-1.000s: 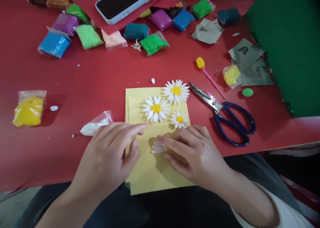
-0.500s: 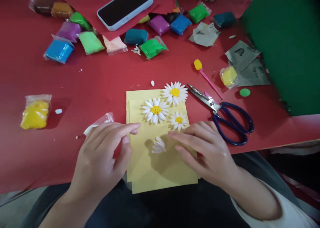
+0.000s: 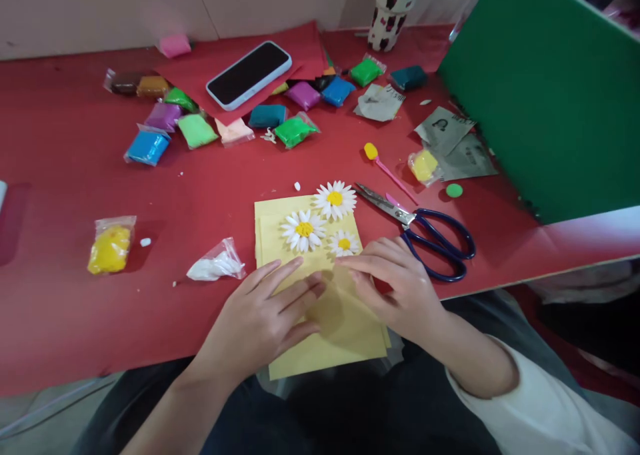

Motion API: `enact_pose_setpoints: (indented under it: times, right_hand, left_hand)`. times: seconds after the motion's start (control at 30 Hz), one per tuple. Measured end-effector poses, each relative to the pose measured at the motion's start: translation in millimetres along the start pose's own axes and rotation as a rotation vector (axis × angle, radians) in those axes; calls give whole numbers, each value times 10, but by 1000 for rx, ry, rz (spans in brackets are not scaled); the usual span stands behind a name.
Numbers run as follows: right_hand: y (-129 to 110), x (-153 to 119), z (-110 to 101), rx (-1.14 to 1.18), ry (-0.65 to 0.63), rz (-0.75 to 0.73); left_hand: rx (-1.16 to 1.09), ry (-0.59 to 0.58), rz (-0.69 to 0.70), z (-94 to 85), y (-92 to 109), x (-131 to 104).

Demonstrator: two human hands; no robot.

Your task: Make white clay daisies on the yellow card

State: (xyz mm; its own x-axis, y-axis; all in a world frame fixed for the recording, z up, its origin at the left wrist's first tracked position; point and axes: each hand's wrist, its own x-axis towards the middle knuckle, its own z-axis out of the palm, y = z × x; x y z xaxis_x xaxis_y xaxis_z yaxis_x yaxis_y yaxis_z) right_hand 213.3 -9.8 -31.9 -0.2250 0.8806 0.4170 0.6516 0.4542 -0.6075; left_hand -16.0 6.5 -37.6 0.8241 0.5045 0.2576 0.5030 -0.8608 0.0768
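Observation:
A pale yellow sheet of card [image 3: 345, 338] lies on the red table's near edge. Three white daisies with yellow centres rest on its upper part: one at the top right [image 3: 335, 199], one to its left [image 3: 303, 230] and a small one [image 3: 345, 244] below. My left hand [image 3: 270, 312] is spread over the card, its fingers covering the spot where loose white petals lay; those are hidden now. At the card's right side hovers my right hand [image 3: 393, 285], index finger stretched out and thumb beneath it, close to the small daisy. I see nothing between its fingers.
Dark-handled scissors [image 3: 420, 225] lie right of the card, by a pink stick tool [image 3: 395, 178]. A bag of white clay [image 3: 217, 263] and a yellow one [image 3: 111, 247] are left. Behind are several coloured clay packs, a phone [image 3: 250, 74] and a green board [image 3: 540, 95].
My left hand has moved right over the card and covers the loose petals, uncovering the white clay bag. My right hand stays beside the small daisy. The view has tilted up.

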Motion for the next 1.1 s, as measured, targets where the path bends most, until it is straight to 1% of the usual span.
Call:
enact_pose_setpoints:
  times: [0.1, 0.23, 0.3, 0.4, 0.47, 0.53, 0.6, 0.67, 0.73, 0.8, 0.87, 0.93, 1.0, 1.1]
  right_hand:
    - [15, -9, 3, 4, 11, -10]
    - [41, -13, 9, 7, 36, 1]
    - [49, -11, 16, -3, 16, -6]
    - [55, -10, 37, -15, -34, -24]
    - [65, -15, 60, 8, -54, -37]
    - [78, -25, 90, 38, -68, -46]
    - [83, -35, 121, 44, -88, -53]
    - [68, -38, 149, 56, -96, -46]
    - [32, -28, 164, 112, -91, -5]
    - [-12, -6, 167, 197, -71, 54]
    - [-48, 19, 159, 269, -53, 93]
    - [-70, 40, 147, 291, -39, 99]
    - [-83, 52, 138, 258, -29, 88]
    - [-101, 56, 129, 181, -14, 62]
  left_hand:
    - [9, 16, -1, 36, -11, -20]
    - [5, 53, -58, 45, -27, -27]
    - [-4, 89, -76, 43, -33, -15]
    - [-5, 123, -58, 44, -40, 16]
    - [-3, 147, -42, 46, -38, 39]
    - [-29, 182, -63, 37, -23, 62]
    - [-110, 233, -146, 11, 9, 86]
    - [-254, 265, -295, -37, 55, 110]
    - [-424, 264, -446, -95, 103, 129]
    - [-558, 256, -553, -146, 139, 139]
    - [-646, 263, -600, -171, 158, 138]
    - [-705, 269, -627, -169, 163, 132]
    - [-726, 275, -650, -148, 162, 127]
    - [-700, 287, -671, -120, 164, 121]
